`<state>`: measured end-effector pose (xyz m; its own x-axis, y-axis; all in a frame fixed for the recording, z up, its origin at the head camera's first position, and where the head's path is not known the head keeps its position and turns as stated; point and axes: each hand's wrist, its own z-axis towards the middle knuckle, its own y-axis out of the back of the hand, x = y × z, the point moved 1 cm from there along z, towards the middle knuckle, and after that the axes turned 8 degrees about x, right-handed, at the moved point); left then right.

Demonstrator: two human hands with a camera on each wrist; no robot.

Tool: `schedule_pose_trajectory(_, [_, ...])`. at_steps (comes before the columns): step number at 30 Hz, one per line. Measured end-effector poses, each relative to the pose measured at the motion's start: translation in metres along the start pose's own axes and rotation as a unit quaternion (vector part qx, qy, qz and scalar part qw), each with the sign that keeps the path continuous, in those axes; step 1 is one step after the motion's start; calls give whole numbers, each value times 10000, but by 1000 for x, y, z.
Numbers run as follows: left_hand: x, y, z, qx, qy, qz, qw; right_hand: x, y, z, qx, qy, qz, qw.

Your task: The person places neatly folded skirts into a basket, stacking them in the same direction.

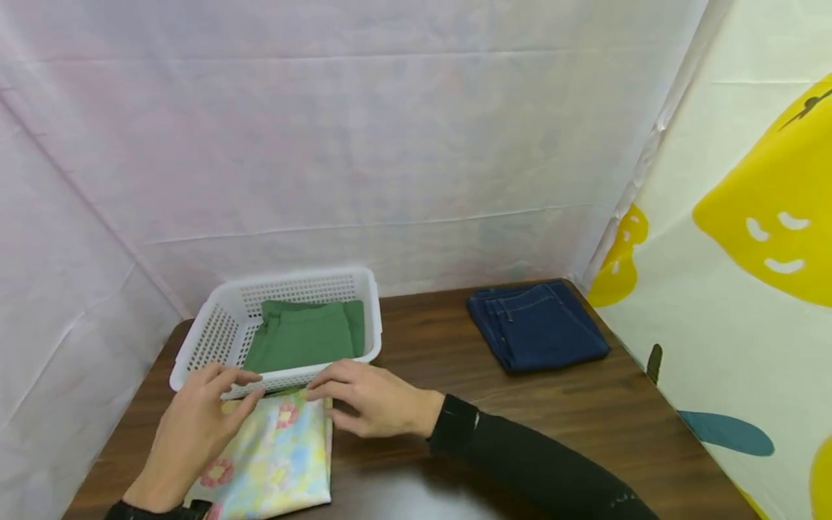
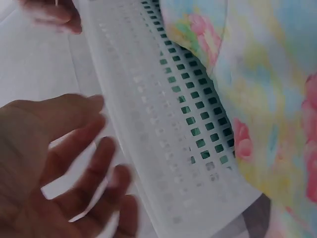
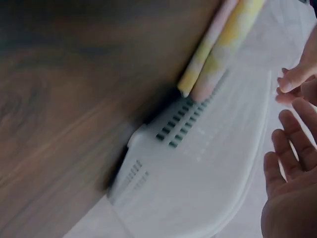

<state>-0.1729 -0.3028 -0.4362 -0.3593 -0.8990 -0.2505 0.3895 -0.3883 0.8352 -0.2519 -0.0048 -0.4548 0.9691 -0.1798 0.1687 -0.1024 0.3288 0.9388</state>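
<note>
A folded floral cloth [image 1: 286,462] in pastel yellow, blue and pink lies on the table, close against the front of a white plastic basket [image 1: 217,328]. Inside the basket is a folded green garment [image 1: 308,336]. My left hand [image 1: 195,419] hovers over the cloth's left part, near the basket's front rim, fingers loosely bent and holding nothing. Over the cloth's far right corner, my right hand [image 1: 370,397] has its fingers relaxed and apart. Both wrist views show empty hands beside the perforated basket wall [image 2: 148,114], with the cloth's folded edge [image 3: 223,54] against it.
Folded dark blue jeans [image 1: 539,325] lie at the back right of the brown wooden table [image 1: 422,347]. White fabric [image 1: 364,144] hangs behind the table, and a curtain with yellow lemon faces [image 1: 773,217] hangs along the right side.
</note>
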Motion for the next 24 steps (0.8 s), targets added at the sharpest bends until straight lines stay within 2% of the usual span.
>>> schedule_pose_trajectory(2, [2,3,-9,468,411,-75,9980,7,-5,1,231,136,-174,9995])
schedule_pose_trajectory(4, [7,6,-17,1112,901,-180,9895,12,-9,3,584,151,-281,9978])
schedule_pose_trajectory(7, [19,6,-24,2105,1562,-165,9649,18,-15,5,1229,10,-301,9920])
schedule_pose_trajectory(9, [28,4,-29,2646,1834,-108,9467,20,-19,5,1641,-73,-234,9861])
schedule_pose_trajectory(11, [36,1,-35,3025,1973,-51,9325,21,-24,5,1943,-162,-111,9808])
schedule_pose_trajectory(12, [38,-1,-37,3116,1991,-17,9291,21,-26,5,2053,-210,-51,9784])
schedule_pose_trajectory(14, [42,-4,-41,3205,1933,22,9273,22,-28,4,2200,-300,30,9750])
schedule_pose_trajectory(18, [43,-7,-42,3081,1722,-14,9357,23,-29,2,2205,-455,109,9743])
schedule_pose_trajectory(19, [42,-7,-42,3098,1688,-32,9357,23,-28,0,2169,-465,156,9750])
schedule_pose_trajectory(24, [31,-8,-39,3463,1980,-251,9167,19,-23,-11,1944,-569,436,9783])
